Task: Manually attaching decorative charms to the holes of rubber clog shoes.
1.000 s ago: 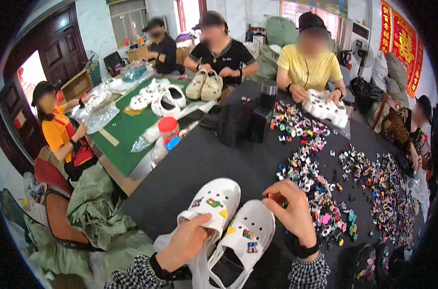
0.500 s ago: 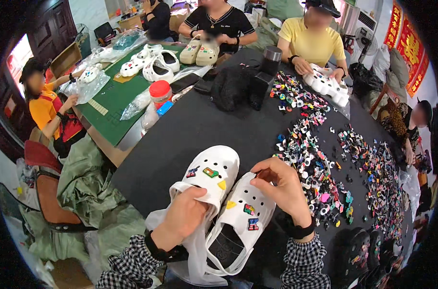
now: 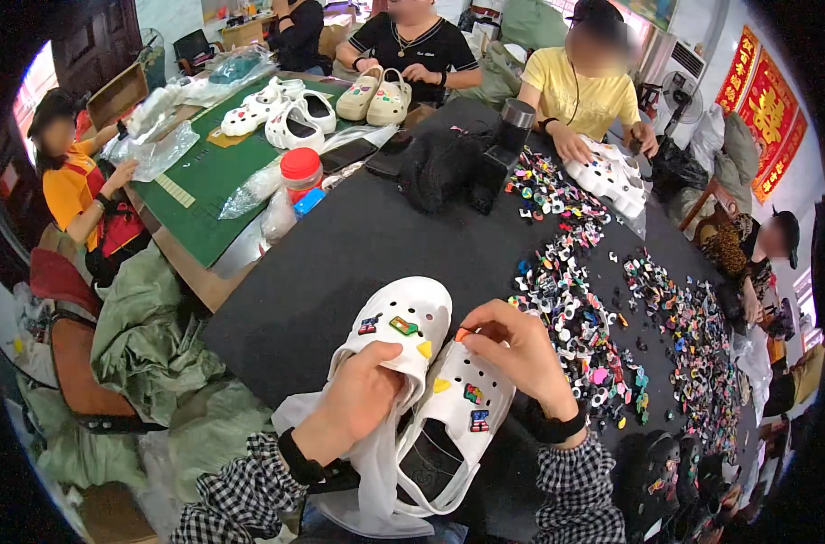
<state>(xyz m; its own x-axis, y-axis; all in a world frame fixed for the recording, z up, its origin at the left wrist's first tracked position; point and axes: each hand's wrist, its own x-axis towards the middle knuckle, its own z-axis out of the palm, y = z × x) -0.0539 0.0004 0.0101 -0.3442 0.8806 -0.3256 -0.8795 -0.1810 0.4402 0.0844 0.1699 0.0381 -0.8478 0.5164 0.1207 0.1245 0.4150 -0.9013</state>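
A pair of white clogs lies before me, their uppers dotted with holes and several coloured charms. My left hand point(image 3: 362, 399) grips the left clog point(image 3: 428, 313) at its opening, thumb on top and the other fingers hidden. Beside it rests the right clog point(image 3: 450, 406), with yellow, green-red and blue-red charms. Over that clog's toe, my right hand point(image 3: 521, 354) pinches a small orange-red charm point(image 3: 463, 335), mostly covered by the fingertips. A translucent plastic bag point(image 3: 367, 462) hangs below my left hand, against the clogs.
Loose charms point(image 3: 576, 299) cover the black table's right side. Dark clogs point(image 3: 653, 476) stand at the near right. Beyond are a black bag point(image 3: 439, 163), a red-lidded jar point(image 3: 302, 172) and a green mat point(image 3: 208, 222) with more clogs. Co-workers sit around the tables.
My right hand has shifted slightly left at the right clog's toe, and an orange-red charm now shows between its fingertips. My left hand still holds the left clog.
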